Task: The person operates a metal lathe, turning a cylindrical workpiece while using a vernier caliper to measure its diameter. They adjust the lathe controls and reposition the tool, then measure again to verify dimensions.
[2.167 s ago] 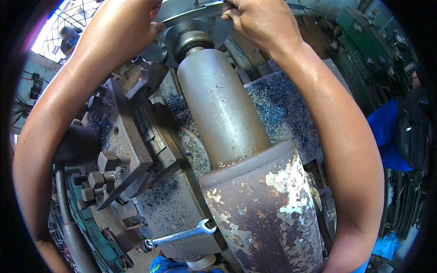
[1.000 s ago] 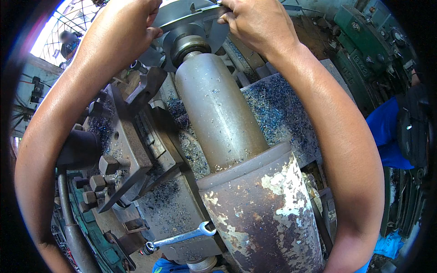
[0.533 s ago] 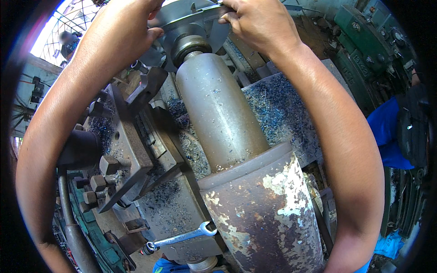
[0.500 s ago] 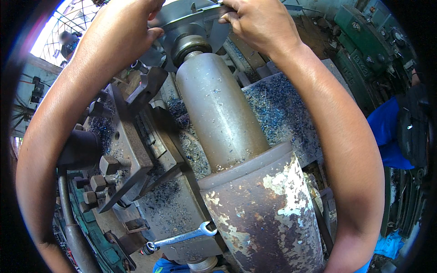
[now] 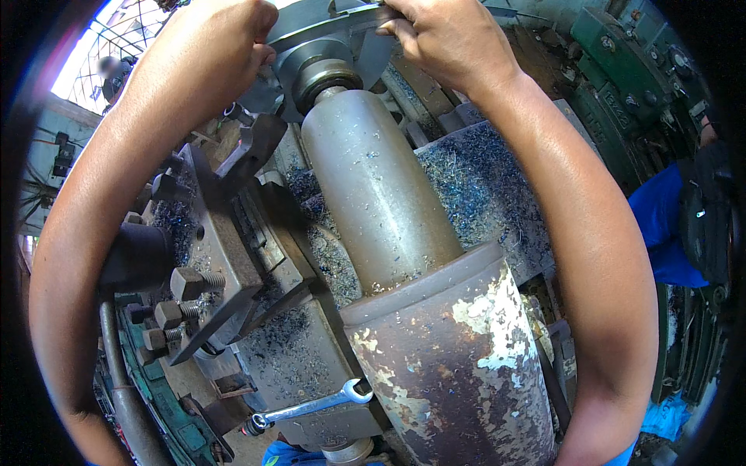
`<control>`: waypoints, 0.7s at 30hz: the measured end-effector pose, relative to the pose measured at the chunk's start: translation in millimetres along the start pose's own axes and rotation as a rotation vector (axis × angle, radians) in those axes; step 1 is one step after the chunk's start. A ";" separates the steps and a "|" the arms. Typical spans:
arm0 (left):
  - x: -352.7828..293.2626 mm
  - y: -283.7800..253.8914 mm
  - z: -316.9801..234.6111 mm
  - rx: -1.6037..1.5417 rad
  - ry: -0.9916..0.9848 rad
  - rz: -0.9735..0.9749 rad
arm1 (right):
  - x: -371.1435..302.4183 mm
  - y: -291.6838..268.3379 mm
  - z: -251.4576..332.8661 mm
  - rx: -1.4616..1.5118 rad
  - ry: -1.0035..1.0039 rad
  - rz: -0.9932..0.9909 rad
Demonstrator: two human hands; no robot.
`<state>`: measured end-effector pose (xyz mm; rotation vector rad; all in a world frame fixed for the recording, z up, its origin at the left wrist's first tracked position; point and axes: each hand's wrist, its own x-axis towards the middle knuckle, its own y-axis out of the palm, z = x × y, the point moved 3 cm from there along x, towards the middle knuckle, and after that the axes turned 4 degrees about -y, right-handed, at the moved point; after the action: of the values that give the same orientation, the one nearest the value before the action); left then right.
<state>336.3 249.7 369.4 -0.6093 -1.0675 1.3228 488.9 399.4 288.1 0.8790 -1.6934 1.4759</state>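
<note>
At the top, my left hand (image 5: pixel 229 39) is closed with its fingers curled round the left end of a long flat steel bar tool (image 5: pixel 334 26) that looks like a caliper. My right hand (image 5: pixel 454 39) pinches its other end between thumb and fingers. The bar spans the face of a round metal plate (image 5: pixel 373 58), whose far part leaves the picture. Below the plate, a dark ring-shaped center (image 5: pixel 326 76) meets the end of a smooth steel cylinder (image 5: pixel 381 186). This widens into a thicker section (image 5: pixel 443 365) with flaking paint. What my left fingertips touch is hidden.
A tool post (image 5: pixel 221 256) with several square-headed bolts stands left of the cylinder. Blue metal chips (image 5: pixel 489 186) cover the carriage. A combination wrench (image 5: pixel 311 404) lies at the lower front. Green machinery (image 5: pixel 637 85) and a person in blue trousers (image 5: pixel 660 225) are at the right.
My left thumb has drawn in closer to the curled fingers. My right hand has shifted slightly right and down with the bar's end, and the bar's small hooked part has moved a little.
</note>
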 end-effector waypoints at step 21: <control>-10.6 23.3 3.1 -0.036 0.019 -0.007 | -13.0 18.5 13.2 0.026 0.014 -0.029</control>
<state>323.7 243.6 347.8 -0.6433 -1.0788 1.2916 478.8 388.9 266.3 0.9016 -1.6484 1.4848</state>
